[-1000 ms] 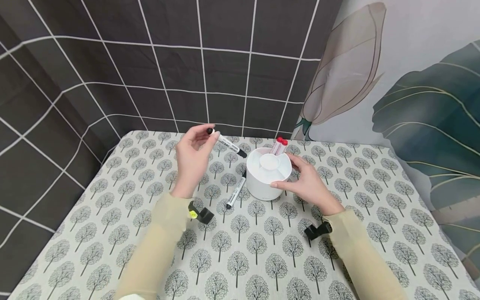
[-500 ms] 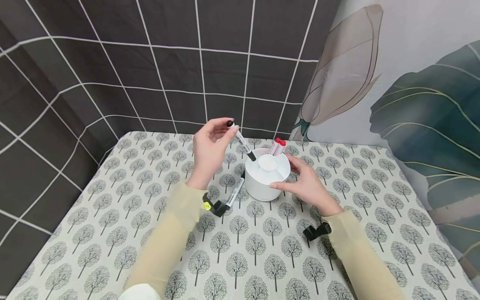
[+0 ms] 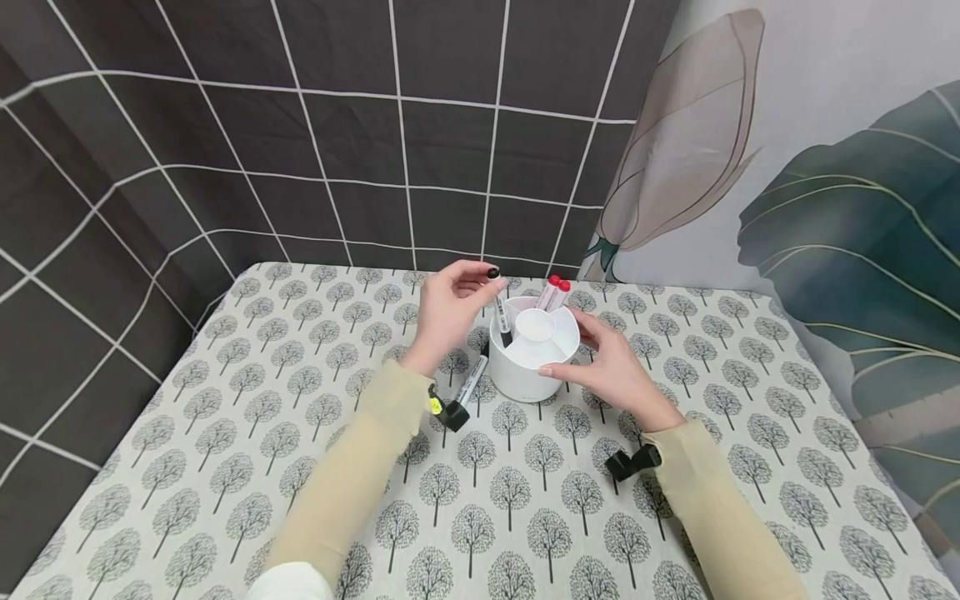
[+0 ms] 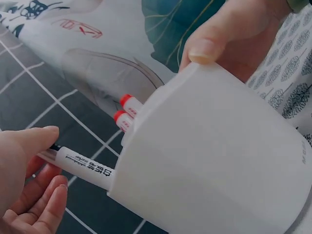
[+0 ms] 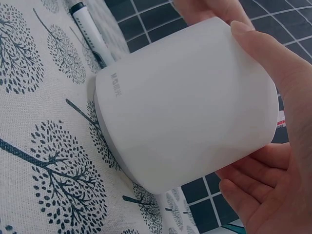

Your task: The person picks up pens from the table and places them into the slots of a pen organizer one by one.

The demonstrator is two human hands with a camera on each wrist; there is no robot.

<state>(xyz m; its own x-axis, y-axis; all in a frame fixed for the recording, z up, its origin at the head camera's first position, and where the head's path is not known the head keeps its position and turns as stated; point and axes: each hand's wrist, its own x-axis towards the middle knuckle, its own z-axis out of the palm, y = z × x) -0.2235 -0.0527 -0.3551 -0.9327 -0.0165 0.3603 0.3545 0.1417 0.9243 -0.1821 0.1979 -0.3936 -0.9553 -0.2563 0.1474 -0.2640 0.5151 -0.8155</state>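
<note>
My left hand (image 3: pixel 448 310) pinches a black whiteboard marker (image 3: pixel 502 310) near its upper end. The marker's lower end is inside the left compartment of a white round pen holder (image 3: pixel 525 379); in the left wrist view its printed barrel (image 4: pixel 85 168) crosses the rim. Around the holder's right side, my right hand (image 3: pixel 611 362) grips with the thumb at the front rim and the fingers behind. Two red-capped markers (image 3: pixel 553 293) stand in the back compartment. Beside the holder's left, another black marker (image 3: pixel 472 381) lies on the cloth, partly covered by the left wrist's camera.
The table wears a tree-print cloth (image 3: pixel 480 500). Behind it hangs a dark curtain with a white grid (image 3: pixel 442 150), and a leaf-print curtain (image 3: pixel 847 217) is at the right. Each wrist carries a small black camera mount (image 3: pixel 633 461).
My left hand has moved right with the black marker, which has tilted from slanting to nearly upright and entered the holder. The right hand stays on the holder.
</note>
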